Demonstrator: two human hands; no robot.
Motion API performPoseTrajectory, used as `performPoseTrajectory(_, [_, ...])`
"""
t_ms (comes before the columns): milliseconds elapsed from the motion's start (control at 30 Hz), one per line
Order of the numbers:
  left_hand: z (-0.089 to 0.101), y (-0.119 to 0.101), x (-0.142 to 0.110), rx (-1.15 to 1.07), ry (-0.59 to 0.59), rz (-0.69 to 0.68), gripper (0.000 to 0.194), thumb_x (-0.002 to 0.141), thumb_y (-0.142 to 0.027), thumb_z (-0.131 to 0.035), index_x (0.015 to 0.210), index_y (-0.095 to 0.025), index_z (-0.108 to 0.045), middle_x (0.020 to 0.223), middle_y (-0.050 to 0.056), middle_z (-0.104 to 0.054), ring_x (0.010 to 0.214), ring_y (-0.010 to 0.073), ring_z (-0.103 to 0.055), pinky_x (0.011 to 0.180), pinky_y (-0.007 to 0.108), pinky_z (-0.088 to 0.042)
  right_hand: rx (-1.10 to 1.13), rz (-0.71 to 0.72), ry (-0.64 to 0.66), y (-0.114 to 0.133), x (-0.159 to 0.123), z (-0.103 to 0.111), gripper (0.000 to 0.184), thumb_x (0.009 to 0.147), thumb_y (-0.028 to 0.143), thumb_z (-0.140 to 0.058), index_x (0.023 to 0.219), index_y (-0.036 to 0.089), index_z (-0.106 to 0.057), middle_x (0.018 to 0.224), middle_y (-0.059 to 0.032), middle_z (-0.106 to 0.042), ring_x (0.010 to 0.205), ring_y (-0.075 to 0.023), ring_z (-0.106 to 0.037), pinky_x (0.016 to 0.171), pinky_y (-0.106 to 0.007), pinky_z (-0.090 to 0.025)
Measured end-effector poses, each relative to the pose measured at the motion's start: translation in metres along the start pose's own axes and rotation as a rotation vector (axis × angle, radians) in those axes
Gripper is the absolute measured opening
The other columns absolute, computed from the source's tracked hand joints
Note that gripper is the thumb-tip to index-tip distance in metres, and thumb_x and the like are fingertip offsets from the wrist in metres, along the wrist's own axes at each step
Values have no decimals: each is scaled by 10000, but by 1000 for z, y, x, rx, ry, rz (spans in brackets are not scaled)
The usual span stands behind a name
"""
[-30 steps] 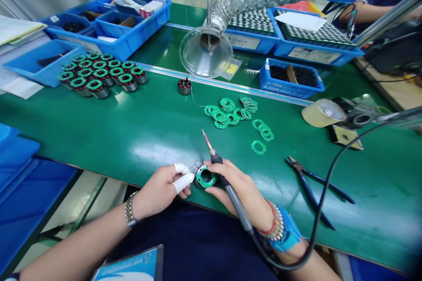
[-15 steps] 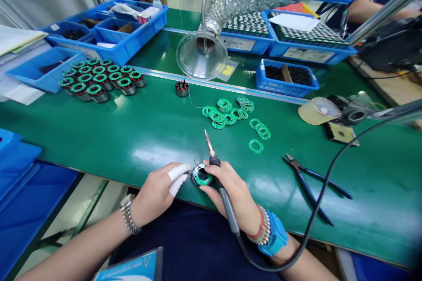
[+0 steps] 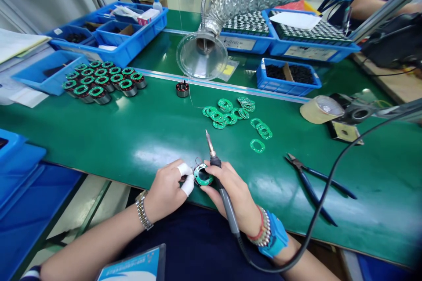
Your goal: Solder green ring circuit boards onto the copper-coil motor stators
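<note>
My right hand holds a soldering iron with its tip pointing up and away. Its thumb and a finger also grip a motor stator topped by a green ring-shaped circuit board, near the table's front edge. At the stator's left side is my left hand, white cots on two fingers, with its fingertips pinched together. What lies between them is too small to make out. A thin wire loop stands up at the stator's far edge.
Loose green ring boards lie ahead, with a lone stator behind them. Stators with boards stand at the left. Cutting pliers lie right, under the iron's cable. A fume extractor hood hangs above. Blue bins line the back.
My left fingers have curled from a straighter reach into a pinch, and the left hand has shifted slightly right against the stator. My right hand keeps its hold on the iron and stator.
</note>
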State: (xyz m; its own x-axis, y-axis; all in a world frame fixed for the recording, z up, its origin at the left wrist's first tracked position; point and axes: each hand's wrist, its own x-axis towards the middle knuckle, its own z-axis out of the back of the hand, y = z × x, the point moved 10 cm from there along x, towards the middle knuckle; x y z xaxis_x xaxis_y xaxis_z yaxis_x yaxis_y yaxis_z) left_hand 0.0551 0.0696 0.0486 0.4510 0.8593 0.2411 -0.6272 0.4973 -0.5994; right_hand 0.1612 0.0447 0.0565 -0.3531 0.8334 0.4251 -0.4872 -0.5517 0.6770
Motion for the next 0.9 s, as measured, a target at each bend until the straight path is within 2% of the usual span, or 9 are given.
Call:
performPoseTrajectory(67, [-3,4,-1,-47,52,39,106,832,-133,-470,777,-143,-561,694,20,-552,594,124,-530,552,232,-424,4,2,3,0,-1,0,362,835,145,-564,1171,198,-439,1109,-101,-571,1027,-214,-513,876,-376,-460])
performPoseTrajectory(167, [-6,3,-2,-63,151,17,128,875,-167,-447,883,-156,-574,781,33,-582,691,139,-551,625,246,-429,8,3,6,-1,-1,0,350,835,145,-562,1161,197,-445,1107,-101,-571,1031,-214,-513,884,-381,-458])
performPoseTrajectory(367, [-7,8,1,-107,214,83,171,888,-192,-413,773,-159,-534,729,23,-547,659,138,-523,604,250,-398,9,0,-6,-2,-2,-1,346,834,147,-561,1157,198,-449,1105,-102,-574,1028,-214,-521,876,-371,-464])
performPoseTrajectory(500, [-20,19,0,-283,247,279,244,893,-249,-393,678,-170,-476,617,-1,-532,588,132,-524,602,268,-407,17,8,-11,-1,-3,-1,349,834,138,-559,1159,199,-448,1117,-103,-569,1043,-215,-511,894,-380,-455])
performPoseTrajectory(633, [-45,31,-19,-784,266,616,235,889,-325,-390,717,-178,-453,571,-33,-508,493,116,-534,528,267,-472,4,-4,-12,-2,-3,0,349,831,136,-561,1155,198,-449,1108,-103,-572,1029,-214,-514,872,-376,-467])
performPoseTrajectory(700, [-49,35,-29,-918,213,697,202,876,-346,-425,783,-175,-482,631,-19,-532,541,130,-571,514,281,-518,-2,-8,-10,-2,-3,0,342,834,143,-557,1154,199,-450,1101,-103,-575,1020,-215,-521,859,-377,-474])
performPoseTrajectory(767, [-37,39,-33,-811,99,622,175,870,-323,-462,918,-173,-537,761,23,-601,672,157,-621,602,315,-562,-7,-6,-13,-2,-3,0,333,839,155,-550,1154,205,-453,1093,-102,-579,1016,-217,-528,853,-383,-480])
performPoseTrajectory(833, [-20,35,-33,-571,0,438,241,871,-258,-478,1093,-196,-549,967,65,-641,867,186,-634,774,360,-555,-10,-4,-19,-1,-2,1,330,840,160,-547,1153,208,-455,1087,-102,-583,1013,-220,-534,851,-388,-484])
performPoseTrajectory(900, [-11,23,-33,-380,-37,252,333,871,-184,-472,1197,-227,-529,1139,75,-613,1034,197,-591,918,380,-494,-10,-5,-22,0,-1,1,340,838,158,-550,1159,209,-451,1090,-102,-583,1007,-221,-539,849,-388,-486])
